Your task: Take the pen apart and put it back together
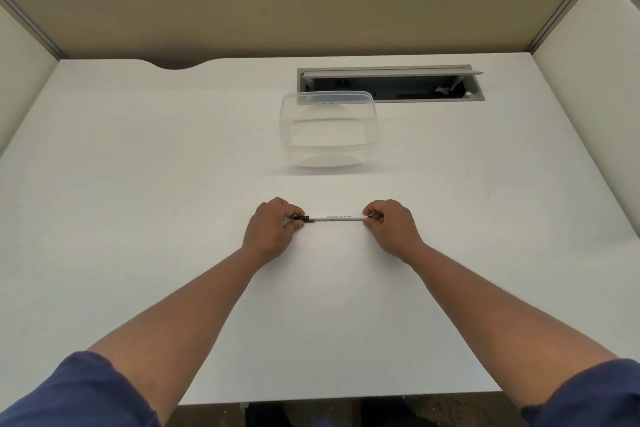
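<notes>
A slim white pen [336, 218] with small black print and a black cap end at its left lies level, just above the white desk [138, 184], in the middle of the view. My left hand [272, 230] pinches the black end between thumb and fingers. My right hand [391, 227] pinches the other tip, which its fingers hide. The pen looks whole, with no gap showing along the barrel. Both forearms reach in from the bottom corners.
A clear plastic container [329, 130] stands behind the pen. Behind that, an open cable hatch [391, 85] is sunk in the desk. Partition walls close off the back and both sides. The desk's near edge [346, 399] runs below my arms.
</notes>
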Tool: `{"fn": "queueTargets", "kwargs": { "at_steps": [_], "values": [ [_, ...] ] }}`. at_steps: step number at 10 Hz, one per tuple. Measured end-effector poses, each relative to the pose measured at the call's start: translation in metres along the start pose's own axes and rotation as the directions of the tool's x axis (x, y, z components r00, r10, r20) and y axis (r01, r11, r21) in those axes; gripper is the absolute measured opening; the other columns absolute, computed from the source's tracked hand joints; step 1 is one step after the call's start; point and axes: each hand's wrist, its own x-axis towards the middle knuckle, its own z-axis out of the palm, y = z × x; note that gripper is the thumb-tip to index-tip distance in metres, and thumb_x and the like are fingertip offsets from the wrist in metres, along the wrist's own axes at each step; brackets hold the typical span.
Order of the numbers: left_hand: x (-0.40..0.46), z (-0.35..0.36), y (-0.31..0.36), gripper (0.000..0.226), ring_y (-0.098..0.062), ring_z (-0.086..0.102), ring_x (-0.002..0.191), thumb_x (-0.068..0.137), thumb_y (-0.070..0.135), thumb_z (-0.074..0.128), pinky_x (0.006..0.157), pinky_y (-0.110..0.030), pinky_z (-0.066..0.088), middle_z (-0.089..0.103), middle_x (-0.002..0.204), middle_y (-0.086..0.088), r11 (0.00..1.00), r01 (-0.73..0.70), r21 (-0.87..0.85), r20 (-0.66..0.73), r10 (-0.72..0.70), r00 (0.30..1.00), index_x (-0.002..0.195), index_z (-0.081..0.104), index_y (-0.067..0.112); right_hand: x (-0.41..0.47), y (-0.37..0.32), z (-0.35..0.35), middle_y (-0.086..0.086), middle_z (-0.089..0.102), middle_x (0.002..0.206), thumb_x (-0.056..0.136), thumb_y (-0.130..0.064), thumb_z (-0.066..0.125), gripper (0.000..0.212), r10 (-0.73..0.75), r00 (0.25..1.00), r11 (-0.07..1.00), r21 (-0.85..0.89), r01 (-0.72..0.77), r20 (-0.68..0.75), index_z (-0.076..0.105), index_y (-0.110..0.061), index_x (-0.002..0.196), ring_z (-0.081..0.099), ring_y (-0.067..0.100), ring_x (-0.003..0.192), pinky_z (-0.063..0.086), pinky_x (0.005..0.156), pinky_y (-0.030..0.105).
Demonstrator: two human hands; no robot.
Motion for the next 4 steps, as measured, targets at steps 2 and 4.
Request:
{"fn": "queueTargets", "kwargs": {
  "at_steps": [2, 4],
  "values": [
    [0.002, -0.001, -0.003, 0.021, -0.019, 0.054, 0.101, 0.088, 0.022, 0.071, 0.082, -0.031, 0.043, 0.060, 0.099, 0.012, 1.000, 0.006, -0.013, 0.015, -0.005, 1.000, 0.106, 0.074, 0.030, -0.001, 0.001, -0.005, -0.001, 0.060, 0.089, 0.089, -0.012, 0.069, 0.017, 0.024, 0.999, 0.999, 0.036, -0.026, 0.046, 0.070, -0.016, 0.105, 0.055, 0.017, 0.081, 0.045, 0.077, 0.028],
    [-0.001, -0.007, 0.004, 0.029, -0.020, 0.056, 0.104, 0.089, 0.028, 0.071, 0.082, -0.031, 0.044, 0.058, 0.108, 0.009, 1.000, -0.002, -0.005, -0.006, 0.002, 1.000, 0.118, 0.068, 0.027, -0.012, -0.005, -0.005, 0.001, 0.060, 0.103, 0.091, -0.016, 0.067, 0.026, -0.025, 0.999, 0.997, 0.076, 0.027, -0.027, 0.065, -0.017, 0.117, 0.055, 0.015, 0.087, 0.045, 0.084, 0.029]
  ]
}}
